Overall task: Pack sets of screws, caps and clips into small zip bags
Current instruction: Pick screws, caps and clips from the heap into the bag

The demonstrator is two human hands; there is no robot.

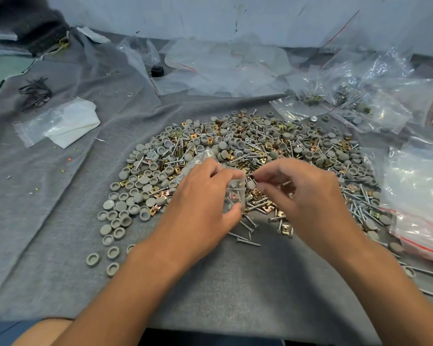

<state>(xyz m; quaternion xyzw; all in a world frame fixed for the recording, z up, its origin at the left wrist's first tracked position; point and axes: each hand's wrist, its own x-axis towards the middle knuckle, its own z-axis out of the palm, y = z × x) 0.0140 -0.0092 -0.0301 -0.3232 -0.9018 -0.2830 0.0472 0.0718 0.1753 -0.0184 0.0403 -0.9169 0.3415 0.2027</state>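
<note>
Head view: my left hand (pixel 205 196) grips one small zip bag (pixel 235 193) holding a screw and a clip; my right hand (pixel 303 193) pinches a grey cap (pixel 251 184) at its mouth, over the bench's parts heap (pixel 235 146). Filled bags (pixel 360 106) lie far right.

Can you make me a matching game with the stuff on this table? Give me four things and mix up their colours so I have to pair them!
Things:
1. round caps
2. square clips
3. long screws
4. little knob far back by the empty bags

Colours:
A. black
B. shiny silver
C. grey
D. gold

Right pairs: 1-C, 2-D, 3-B, 4-A.

Bonus look: the left hand holds a small clear bag with some parts already inside, and the right hand is right at its opening.
</note>
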